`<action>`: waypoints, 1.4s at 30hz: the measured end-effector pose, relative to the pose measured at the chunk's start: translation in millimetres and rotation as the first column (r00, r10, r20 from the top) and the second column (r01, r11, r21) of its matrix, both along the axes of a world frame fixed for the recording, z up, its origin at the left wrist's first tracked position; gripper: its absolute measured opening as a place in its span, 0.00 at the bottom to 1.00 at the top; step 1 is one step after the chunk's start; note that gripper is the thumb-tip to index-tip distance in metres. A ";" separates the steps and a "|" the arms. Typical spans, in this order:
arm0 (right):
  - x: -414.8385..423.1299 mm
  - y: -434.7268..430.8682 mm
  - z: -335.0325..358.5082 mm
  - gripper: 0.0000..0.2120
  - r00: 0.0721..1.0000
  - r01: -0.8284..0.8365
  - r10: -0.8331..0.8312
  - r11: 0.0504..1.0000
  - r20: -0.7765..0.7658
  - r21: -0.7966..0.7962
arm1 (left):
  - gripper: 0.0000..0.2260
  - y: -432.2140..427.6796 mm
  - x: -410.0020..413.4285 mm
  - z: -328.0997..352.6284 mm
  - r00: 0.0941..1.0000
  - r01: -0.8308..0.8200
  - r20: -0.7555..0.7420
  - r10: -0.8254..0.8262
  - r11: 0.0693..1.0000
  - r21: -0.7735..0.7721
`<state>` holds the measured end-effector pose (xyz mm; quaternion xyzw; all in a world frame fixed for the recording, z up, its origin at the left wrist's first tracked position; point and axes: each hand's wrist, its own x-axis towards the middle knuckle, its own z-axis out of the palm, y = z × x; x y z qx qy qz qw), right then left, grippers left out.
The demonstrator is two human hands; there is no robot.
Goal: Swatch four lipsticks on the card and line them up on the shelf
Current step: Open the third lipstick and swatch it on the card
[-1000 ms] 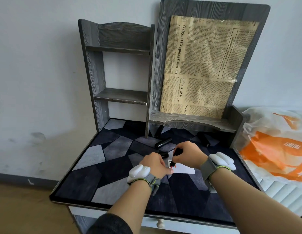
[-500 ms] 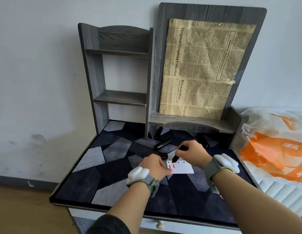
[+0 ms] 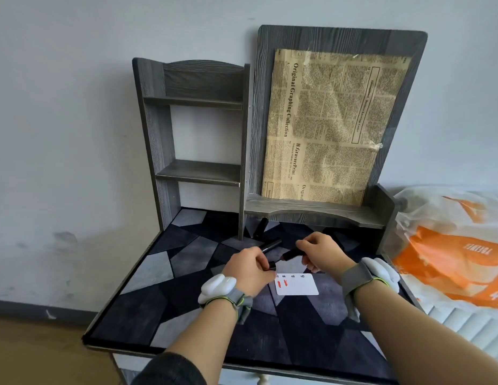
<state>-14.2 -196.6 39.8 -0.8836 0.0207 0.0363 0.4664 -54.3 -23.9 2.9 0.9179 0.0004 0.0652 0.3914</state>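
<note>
looks about halfway through swatching: two red strokes [image 3: 280, 284] on the card [image 3: 300, 287] on the counter [image 3: 192, 251], uncapped lipstick [image 3: 290, 255] pinched in right hand [image 3: 322, 252] near it, cap [image 3: 271, 264] gripped in left hand [image 3: 250, 269], shelf [image 3: 197, 172] line-up not yet begun.

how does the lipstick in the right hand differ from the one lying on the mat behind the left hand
The held lipstick is gripped in the right hand above the mat; the lying lipstick rests on the mat, untouched. The held lipstick is open, brownish tip showing, a cap pinched in the left hand; the lying lipstick shows no colour. Both are slim dark tubes.
</note>
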 end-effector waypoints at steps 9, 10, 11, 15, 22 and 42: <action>1.8 3.9 7.0 0.19 0.992 0.051 -0.016 0.959 -0.126 0.280 | 0.19 -6.2 7.7 14.8 0.975 0.012 0.222 -0.011 1.000 -0.003; 2.6 3.9 7.4 0.20 0.991 0.051 -0.012 0.956 -0.137 0.287 | 0.20 -8.2 8.5 16.1 0.969 0.013 0.245 -0.015 1.000 0.008; 2.9 4.0 7.7 0.20 0.989 0.049 -0.004 0.953 -0.149 0.300 | 0.20 -10.1 8.8 17.0 0.964 0.018 0.265 -0.023 1.000 0.021; 3.2 5.3 9.4 0.20 0.983 0.036 0.026 0.943 -0.182 0.332 | 0.17 -15.9 9.9 19.5 0.953 0.040 0.298 -0.049 0.999 0.037; 6.6 4.9 8.3 0.17 0.982 0.020 0.053 0.927 -0.184 0.375 | 0.09 -17.5 17.4 20.0 0.947 0.040 0.316 -0.055 0.998 0.053; 15.0 3.2 5.0 0.16 0.978 0.018 0.075 0.900 -0.194 0.435 | 0.17 -20.5 24.8 14.8 0.978 0.083 0.191 -0.078 0.996 -0.019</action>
